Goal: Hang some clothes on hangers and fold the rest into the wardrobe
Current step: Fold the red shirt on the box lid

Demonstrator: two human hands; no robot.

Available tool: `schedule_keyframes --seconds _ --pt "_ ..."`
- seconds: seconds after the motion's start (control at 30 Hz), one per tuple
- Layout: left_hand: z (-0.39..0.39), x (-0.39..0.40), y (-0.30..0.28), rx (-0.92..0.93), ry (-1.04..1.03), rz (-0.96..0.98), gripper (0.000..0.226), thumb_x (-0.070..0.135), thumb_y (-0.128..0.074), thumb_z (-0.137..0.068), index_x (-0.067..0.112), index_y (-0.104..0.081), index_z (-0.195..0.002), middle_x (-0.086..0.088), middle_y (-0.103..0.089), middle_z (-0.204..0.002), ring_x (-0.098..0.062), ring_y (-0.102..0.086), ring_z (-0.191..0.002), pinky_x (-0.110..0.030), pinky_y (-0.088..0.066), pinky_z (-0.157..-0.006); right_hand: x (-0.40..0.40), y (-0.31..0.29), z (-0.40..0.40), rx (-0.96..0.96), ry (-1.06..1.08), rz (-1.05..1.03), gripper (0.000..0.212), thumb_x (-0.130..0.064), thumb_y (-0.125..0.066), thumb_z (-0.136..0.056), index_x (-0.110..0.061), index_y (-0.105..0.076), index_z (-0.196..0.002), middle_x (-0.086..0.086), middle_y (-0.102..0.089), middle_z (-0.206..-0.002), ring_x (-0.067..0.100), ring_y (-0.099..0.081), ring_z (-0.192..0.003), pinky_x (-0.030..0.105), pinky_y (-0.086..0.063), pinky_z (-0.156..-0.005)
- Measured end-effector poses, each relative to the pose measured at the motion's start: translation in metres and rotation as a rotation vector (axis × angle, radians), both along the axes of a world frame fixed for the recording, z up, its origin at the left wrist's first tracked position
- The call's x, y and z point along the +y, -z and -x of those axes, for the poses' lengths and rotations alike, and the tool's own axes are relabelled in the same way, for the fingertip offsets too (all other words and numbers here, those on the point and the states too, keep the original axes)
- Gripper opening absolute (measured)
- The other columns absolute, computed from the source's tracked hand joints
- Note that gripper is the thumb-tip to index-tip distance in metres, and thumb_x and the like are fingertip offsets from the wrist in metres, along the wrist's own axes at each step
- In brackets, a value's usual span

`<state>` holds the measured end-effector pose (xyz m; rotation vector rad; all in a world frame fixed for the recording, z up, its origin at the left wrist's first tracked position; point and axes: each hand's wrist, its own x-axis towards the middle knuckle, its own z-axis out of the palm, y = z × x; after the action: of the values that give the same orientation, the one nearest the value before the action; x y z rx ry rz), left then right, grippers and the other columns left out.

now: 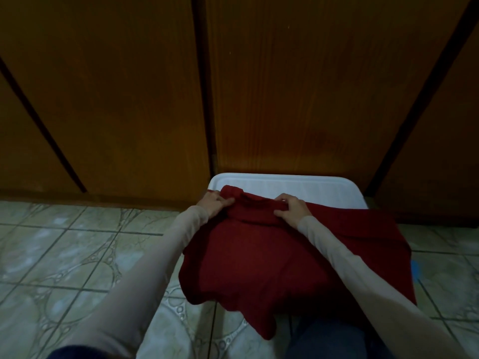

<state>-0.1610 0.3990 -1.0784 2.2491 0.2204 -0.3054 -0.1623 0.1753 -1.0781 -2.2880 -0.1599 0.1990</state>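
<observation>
I see the red sweater (272, 263) spread over a white lidded box (285, 183) that stands on the tiled floor (77, 242), right against the closed wooden wardrobe doors (285, 86). Its long axis runs from the collar at the far edge, nearest the doors, back toward me, where the hem droops off the near side of the box. One side spills off to the right, so the garment sits off centre on the lid.

Both grips are already on it. My left hand (215, 204) pinches the fabric at the far-left corner, thumb lying across the top and fingers curled under the bunched edge. My right hand (291, 207) clamps the collar roll just right of centre, fingers folded over it. The two hands sit at much the same depth, near each other, with the collar ridge running between them from left to right.

So the bulk of the sweater lies on my side of both grips, below and toward me, with an extra flap out past the right wrist. I judge the coming move to be a fold along that collar line, drawing the top edge toward the hem. The left hand holds an outer corner; the right is further in, so the loose right flap is what may trail or skew the fold.
</observation>
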Motion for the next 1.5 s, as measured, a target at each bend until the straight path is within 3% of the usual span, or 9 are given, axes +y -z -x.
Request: schedule_keyframes --seconds 0.13,0.27,0.37,0.57,0.63,0.7,0.87,1.13,1.5 --pt "-0.003 0.000 0.003 -0.046 -0.024 -0.063 0.036 0.028 -0.056 -0.093 -0.003 -0.059 -0.111 -0.010 -0.058 -0.116 -0.025 -0.057 -0.102 -0.035 -0.044 -0.097 0.001 0.007 -0.002 -0.026 0.152 -0.052 0.035 -0.012 -0.067 -0.085 -0.006 -0.054 -0.117 0.015 -0.058 -0.111 0.026 -0.055 -0.106 0.020 -0.038 -0.079" --pt "-0.003 0.001 0.007 -0.125 -0.028 -0.197 0.017 0.018 -0.067 -0.084 0.003 -0.062 -0.091 -0.006 -0.057 -0.101 -0.016 -0.053 -0.089 -0.024 -0.042 -0.080 0.003 0.019 -0.003 -0.067 0.218 0.015 0.045 -0.017 -0.071 -0.082 -0.002 -0.048 -0.116 0.002 -0.048 -0.078 0.016 -0.048 -0.076 0.020 -0.040 -0.064" --pt "-0.001 -0.003 0.007 -0.179 -0.031 -0.254 0.023 0.015 -0.071 -0.079 0.012 -0.050 -0.070 -0.008 -0.057 -0.094 -0.015 -0.053 -0.078 -0.025 -0.045 -0.072 0.004 0.023 0.000 -0.086 0.232 0.119 0.043 -0.021 -0.066 -0.086 -0.005 -0.044 -0.119 0.010 -0.055 -0.096 0.025 -0.056 -0.093 0.032 -0.044 -0.078" --pt "0.008 -0.016 0.010 -0.313 0.011 -0.381 0.043 0.010 -0.065 -0.079 0.007 -0.045 -0.116 -0.012 -0.039 -0.127 -0.026 -0.046 -0.113 -0.033 -0.044 -0.091 -0.009 0.023 0.004 -0.149 0.173 0.251 0.036 -0.033 -0.055 -0.092 -0.014 -0.045 -0.121 0.006 -0.049 -0.124 0.022 -0.047 -0.118 0.040 -0.041 -0.093" --pt "0.012 -0.025 0.011 -0.383 0.019 -0.572 0.050 0.013 -0.058 -0.084 0.007 -0.037 -0.129 -0.015 -0.028 -0.139 -0.029 -0.034 -0.126 -0.037 -0.040 -0.100 -0.018 0.025 0.006 -0.153 0.163 0.309 0.035 -0.036 -0.049 -0.094 -0.015 -0.046 -0.123 0.006 -0.046 -0.128 0.022 -0.042 -0.122 0.043 -0.037 -0.099" --pt "0.016 -0.038 0.013 -0.441 0.068 -0.740 0.047 0.022 -0.050 -0.091 0.011 -0.034 -0.135 -0.014 -0.022 -0.147 -0.029 -0.023 -0.135 -0.042 -0.028 -0.109 -0.029 0.027 0.010 -0.145 0.144 0.389 0.038 -0.037 -0.043 -0.097 -0.017 -0.044 -0.129 0.005 -0.043 -0.135 0.021 -0.037 -0.128 0.043 -0.030 -0.104" --pt "0.022 -0.081 0.024 -0.429 0.446 -0.771 0.049 0.040 -0.025 -0.101 0.023 -0.023 -0.147 -0.004 -0.007 -0.158 -0.021 0.000 -0.146 -0.051 0.005 -0.114 -0.065 0.034 0.025 -0.030 0.086 0.597 0.052 -0.043 -0.028 -0.100 -0.025 -0.020 -0.148 -0.001 -0.009 -0.157 0.017 -0.009 -0.145 0.050 -0.003 -0.115" --pt "0.028 -0.110 0.041 -0.256 0.564 -0.657 0.053 0.049 -0.021 -0.099 0.039 -0.003 -0.148 0.002 0.002 -0.159 -0.016 0.006 -0.146 -0.049 0.012 -0.113 -0.124 0.039 0.048 0.078 0.073 0.792 0.063 -0.060 -0.014 -0.095 -0.034 0.009 -0.148 0.000 0.012 -0.158 0.018 0.012 -0.145 0.048 0.014 -0.114" --pt "0.009 -0.108 0.048 -0.267 0.488 -0.662 0.052 0.052 -0.020 -0.098 0.044 -0.001 -0.147 0.006 0.002 -0.159 -0.016 0.009 -0.145 -0.049 0.013 -0.113 -0.129 0.047 0.021 0.001 0.020 0.772 0.060 -0.058 -0.013 -0.096 -0.036 0.008 -0.148 -0.002 0.014 -0.157 0.015 0.015 -0.144 0.043 0.016 -0.113"
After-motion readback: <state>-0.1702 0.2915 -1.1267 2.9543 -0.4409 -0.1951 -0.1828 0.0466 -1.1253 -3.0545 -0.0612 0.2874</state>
